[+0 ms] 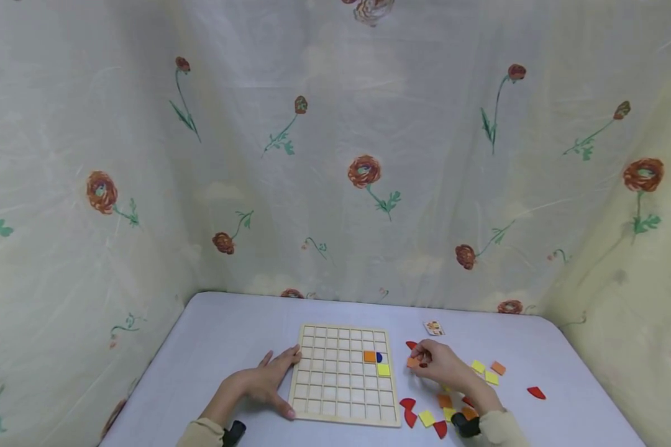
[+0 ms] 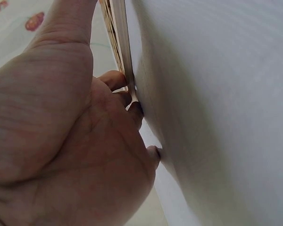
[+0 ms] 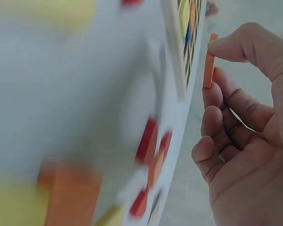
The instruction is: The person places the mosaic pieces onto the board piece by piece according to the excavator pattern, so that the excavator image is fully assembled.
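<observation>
A wooden grid board (image 1: 341, 392) lies flat on the table, with an orange square (image 1: 369, 356), a dark blue rounded piece (image 1: 379, 357) and a yellow square (image 1: 383, 370) in cells towards its right side. My left hand (image 1: 265, 377) rests at the board's left edge, fingers straight and spread, thumb near the lower corner. In the left wrist view several fingertips touch the board's side. Right of the board, my right hand (image 1: 440, 364) pinches an orange square tile (image 3: 209, 66) between thumb and index finger, above the table. Its other fingers are loosely bent.
Loose red wedge pieces (image 1: 410, 419), yellow squares (image 1: 427, 418) and orange squares (image 1: 498, 368) lie right of the board, some under the right forearm. One red wedge (image 1: 536, 392) sits farther right. A small printed card (image 1: 433, 328) lies towards the back. Floral curtains surround the table.
</observation>
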{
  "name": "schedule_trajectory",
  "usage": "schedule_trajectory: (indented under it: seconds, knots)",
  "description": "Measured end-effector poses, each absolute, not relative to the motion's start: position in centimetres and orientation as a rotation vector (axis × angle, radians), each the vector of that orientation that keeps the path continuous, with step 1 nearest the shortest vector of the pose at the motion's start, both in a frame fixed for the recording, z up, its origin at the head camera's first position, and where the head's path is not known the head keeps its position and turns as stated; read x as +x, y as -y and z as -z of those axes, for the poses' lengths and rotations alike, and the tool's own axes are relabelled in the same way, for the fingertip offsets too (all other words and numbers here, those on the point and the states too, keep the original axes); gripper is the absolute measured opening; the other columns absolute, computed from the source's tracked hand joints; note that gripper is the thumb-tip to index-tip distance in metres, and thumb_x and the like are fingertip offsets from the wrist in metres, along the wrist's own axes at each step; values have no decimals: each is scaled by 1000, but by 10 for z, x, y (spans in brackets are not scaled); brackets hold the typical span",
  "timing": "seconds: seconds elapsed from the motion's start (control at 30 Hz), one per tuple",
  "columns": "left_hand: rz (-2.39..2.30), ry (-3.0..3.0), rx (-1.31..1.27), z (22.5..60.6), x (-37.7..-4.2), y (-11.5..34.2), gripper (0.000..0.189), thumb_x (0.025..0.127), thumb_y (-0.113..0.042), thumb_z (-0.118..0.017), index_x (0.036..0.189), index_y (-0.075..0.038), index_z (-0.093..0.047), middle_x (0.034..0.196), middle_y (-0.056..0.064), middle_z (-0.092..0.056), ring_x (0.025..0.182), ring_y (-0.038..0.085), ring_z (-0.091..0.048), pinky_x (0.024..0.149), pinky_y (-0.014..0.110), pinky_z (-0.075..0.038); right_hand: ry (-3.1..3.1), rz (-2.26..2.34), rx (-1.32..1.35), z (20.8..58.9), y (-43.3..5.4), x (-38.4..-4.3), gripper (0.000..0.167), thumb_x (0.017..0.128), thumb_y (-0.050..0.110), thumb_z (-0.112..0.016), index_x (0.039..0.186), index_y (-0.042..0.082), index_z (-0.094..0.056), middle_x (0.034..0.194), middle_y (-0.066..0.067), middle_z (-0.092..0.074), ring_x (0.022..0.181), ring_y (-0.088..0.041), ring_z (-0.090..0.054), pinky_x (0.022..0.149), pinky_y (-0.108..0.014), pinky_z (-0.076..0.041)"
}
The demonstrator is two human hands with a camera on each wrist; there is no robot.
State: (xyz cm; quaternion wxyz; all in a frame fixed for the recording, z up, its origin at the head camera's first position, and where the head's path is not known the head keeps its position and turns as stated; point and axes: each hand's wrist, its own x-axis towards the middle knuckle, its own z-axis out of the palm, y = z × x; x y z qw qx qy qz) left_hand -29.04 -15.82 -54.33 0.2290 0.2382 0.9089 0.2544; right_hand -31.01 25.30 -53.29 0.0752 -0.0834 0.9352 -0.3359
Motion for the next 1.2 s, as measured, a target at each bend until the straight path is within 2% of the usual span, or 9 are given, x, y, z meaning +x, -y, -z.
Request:
schedule_trajectory:
  seconds: [0.23, 0.53, 0.8, 0.97, 1.2]
  knots:
    - [-701, -2506, 661, 543, -291, 159, 119, 61, -53, -85, 152, -9, -23, 163, 13, -7, 150, 31, -8, 121, 57, 2, -2749, 989, -566, 533, -204, -316, 23, 78, 18, -78, 96, 13, -65, 86, 1, -59, 77, -13, -50, 59, -21, -42]
    - [-693, -2509, 682, 545, -293, 160, 118, 61, -54, -85, 152, -8, -23, 163, 13, -7, 150, 31, -8, 121, 58, 1, -2713, 886, -720, 540, -182, -323, 19, 82, 19, -76, 96, 13, -65, 90, 5, -60, 82, -13, -53, 69, -22, -48]
    - [-687, -2508, 681, 548, -293, 158, 119, 61, -55, -85, 152, -9, -23, 163, 13, -8, 150, 31, -8, 121, 57, 2, -2682, 904, -744, 539, -182, -321, 13, 83, 16, -75, 94, 14, -68, 93, 5, -65, 85, -13, -56, 74, -25, -50]
    - [-681, -2510, 680, 548, -293, 159, 119, 61, -54, -85, 152, -9, -23, 163, 13, -7, 150, 31, -8, 121, 58, 1, -2665, 913, -698, 539, -183, -322, 16, 83, 18, -75, 97, 15, -68, 93, 6, -64, 85, -13, -55, 74, -24, -49]
    - [-687, -2515, 679, 546, -292, 159, 120, 61, -55, -85, 152, -9, -22, 163, 13, -7, 150, 31, -8, 121, 57, 1, -2728, 1058, -530, 534, -197, -323, 24, 81, 21, -77, 99, 11, -64, 90, -2, -61, 82, -16, -52, 64, -24, -44]
